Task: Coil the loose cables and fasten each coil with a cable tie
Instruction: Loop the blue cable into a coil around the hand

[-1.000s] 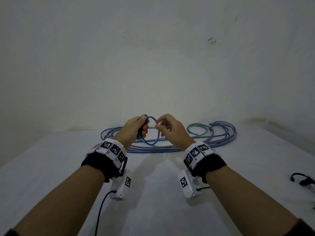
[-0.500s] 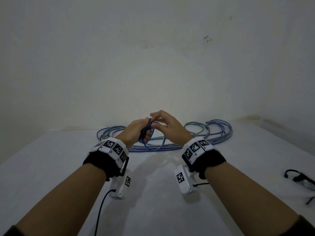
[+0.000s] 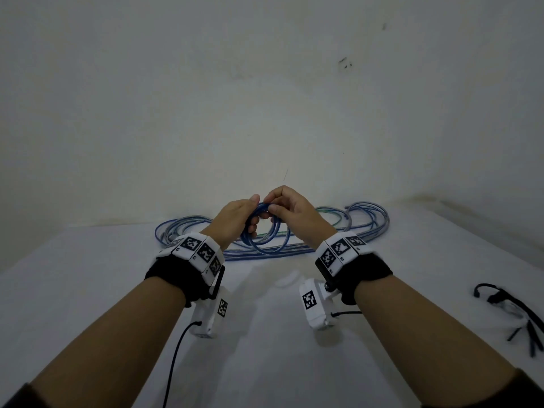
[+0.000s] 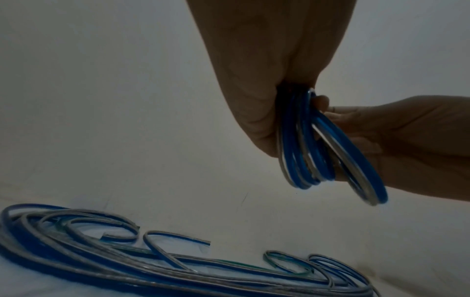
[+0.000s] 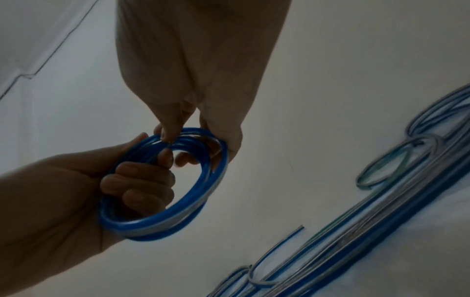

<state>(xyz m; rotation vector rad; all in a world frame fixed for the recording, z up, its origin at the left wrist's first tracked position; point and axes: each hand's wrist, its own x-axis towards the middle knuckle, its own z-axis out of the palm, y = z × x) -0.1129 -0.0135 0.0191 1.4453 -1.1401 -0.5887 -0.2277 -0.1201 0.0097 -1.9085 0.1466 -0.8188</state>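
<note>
A small coil of blue-and-clear cable (image 3: 266, 231) (image 4: 315, 148) (image 5: 178, 203) hangs in the air between my hands, above the white table. My left hand (image 3: 241, 217) (image 5: 132, 186) grips one side of the coil with its fingers curled through the loops. My right hand (image 3: 287, 210) (image 4: 376, 132) (image 5: 193, 130) pinches the top of the coil with thumb and fingertips. Behind the hands, a long pile of loose blue-and-clear cables (image 3: 353, 222) (image 4: 127, 267) (image 5: 381, 211) lies along the far edge of the table, by the wall.
A small white strip (image 3: 287, 279) lies on the table (image 3: 88, 290) under my hands. Black straps or ties (image 3: 512, 307) lie at the right edge. A plain wall (image 3: 265, 98) closes the far side. A thin black lead (image 3: 176, 357) runs from my left wrist unit.
My right hand has come left to meet the left hand at the coil's top. The coil now holds more turns. Both hands have risen a little.
</note>
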